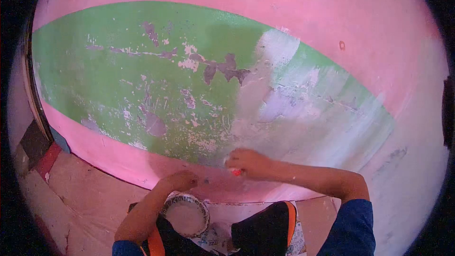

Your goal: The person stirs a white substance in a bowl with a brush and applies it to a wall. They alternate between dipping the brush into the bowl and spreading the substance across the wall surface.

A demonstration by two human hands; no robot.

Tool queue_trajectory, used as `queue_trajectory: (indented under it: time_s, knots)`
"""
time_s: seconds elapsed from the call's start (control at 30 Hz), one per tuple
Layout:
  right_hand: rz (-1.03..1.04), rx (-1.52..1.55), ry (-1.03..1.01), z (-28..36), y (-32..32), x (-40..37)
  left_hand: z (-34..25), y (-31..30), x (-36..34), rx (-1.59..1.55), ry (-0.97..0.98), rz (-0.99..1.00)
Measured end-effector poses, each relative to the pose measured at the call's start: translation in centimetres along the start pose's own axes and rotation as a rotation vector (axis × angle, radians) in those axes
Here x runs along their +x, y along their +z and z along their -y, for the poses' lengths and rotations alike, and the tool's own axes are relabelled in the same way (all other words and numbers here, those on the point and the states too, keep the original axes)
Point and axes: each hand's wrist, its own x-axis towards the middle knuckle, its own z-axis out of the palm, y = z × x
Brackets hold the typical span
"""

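Observation:
My right hand [250, 163] is closed around a small tool with a red-orange part [236, 172] showing below the fingers. The rest of that tool is hidden in the grip, right at the lower edge of the green wall panel [109, 76]. Pale, whitish coating [284, 137] is smeared over the panel's right half, above my right forearm. My left hand [182, 180] has its fingers curled, low by the pink wall; I cannot tell what it holds. Just beneath it stands a round bucket [207, 218] with a pale mixture inside.
Peeled patches [227, 68] and scrapes mark the green paint. Pink wall [332, 0] surrounds it, with whitish smears at the right. A dark-edged frame [32, 80] borders the left side. My dark-clad knees with orange stripes [291, 223] flank the bucket, over the brownish floor [85, 189].

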Motion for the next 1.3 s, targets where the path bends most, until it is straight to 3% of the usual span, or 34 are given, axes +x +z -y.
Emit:
queue_trajectory:
  time_s: [0.1,0.13,0.17,0.2,0.27,0.3,0.37,0.4,0.43,0.47,0.53,0.6,0.63,0.7,0.77,0.8,0.87,0.9,1.0,1.07,1.13,1.17,1.2,1.23,1.3]
  knots:
    - [-0.483,0.151,0.019,-5.0,-6.2,0.8,-0.5,-0.4,-0.6,-0.189,0.005,-0.073]
    - [-0.542,-0.016,0.016,-5.0,-10.5,1.1,-0.3,-0.1,-0.7,-0.174,0.009,-0.070]
    - [-0.756,-0.054,-0.061,-5.0,-13.4,1.5,-0.3,0.2,-0.7,-0.161,0.013,-0.067]
    - [-0.772,-0.620,0.125,-4.3,-16.6,1.7,-0.5,-0.2,-0.7,-0.170,0.013,-0.065]
    - [-0.933,-0.752,0.102,-2.6,-20.2,2.3,-1.1,-1.6,-1.1,-0.211,-0.073,0.103]
    - [-0.873,-0.884,0.119,-3.9,-19.1,2.4,-0.8,-1.1,-0.6,-0.216,-0.076,0.108]
    - [-0.542,-1.020,-0.034,-4.6,-11.9,3.2,0.6,0.1,0.8,0.051,0.037,0.069]
    - [-0.393,-0.669,-0.016,-4.4,-6.0,2.9,-0.1,-0.5,0.6,0.052,0.034,0.073]
    - [-0.293,-0.590,-0.156,-2.8,-1.8,2.4,-1.3,-1.7,0.3,0.011,0.007,0.053]
    - [-0.295,-0.592,-0.160,-2.7,-0.2,1.9,-1.9,-2.4,0.1,-0.030,-0.019,0.030]
    - [-0.301,0.029,-0.040,-2.2,1.6,1.7,-1.3,-1.1,0.3,-0.123,-0.006,-0.013]
    - [-0.309,0.413,0.322,-3.9,0.2,2.4,-0.1,-0.2,0.2,-0.220,0.003,-0.065]
    - [-0.313,0.481,0.637,-5.1,-3.9,3.2,0.1,0.2,0.0,-0.207,-0.010,-0.079]
    - [-0.688,0.127,0.093,-4.9,-11.6,3.8,0.4,0.7,-0.1,-0.214,-0.016,-0.086]
    - [-0.958,-0.354,0.067,-3.1,-17.1,4.3,0.8,0.6,-0.1,-0.058,-0.006,0.046]
    - [-0.922,-0.504,0.131,-3.7,-16.3,3.8,1.0,1.2,-0.1,-0.069,-0.003,0.055]
    - [-0.841,-0.812,0.245,-4.8,-14.7,2.7,1.9,1.6,0.2,-0.114,0.051,-0.112]
    - [-0.637,-1.007,0.038,-5.9,-10.0,2.7,1.5,1.1,0.2,-0.110,0.052,-0.114]
    - [-0.300,-0.394,-0.120,-2.6,5.0,0.2,-0.1,-0.5,0.0,-0.110,0.031,-0.041]
    - [-0.241,-0.041,-0.025,-0.9,6.0,-1.0,-0.2,-0.1,-0.3,-0.083,0.132,-0.153]
    - [-0.170,0.152,0.109,-4.0,2.2,-2.1,0.4,0.9,-0.4,-0.096,0.106,-0.136]
    - [-0.362,0.381,0.232,-4.7,-1.8,-2.3,0.7,1.1,-0.3,-0.125,0.071,-0.123]
    - [-0.314,0.271,0.597,-4.1,-7.5,-1.8,0.6,0.7,-0.4,-0.124,0.082,-0.118]
    - [-0.427,-0.083,0.506,-5.5,-10.7,-3.0,0.2,-0.1,-0.8,-0.153,0.023,-0.058]
    - [-0.727,-0.905,0.513,-8.2,-17.1,-5.5,0.3,-0.7,-0.9,-0.172,-0.034,0.031]
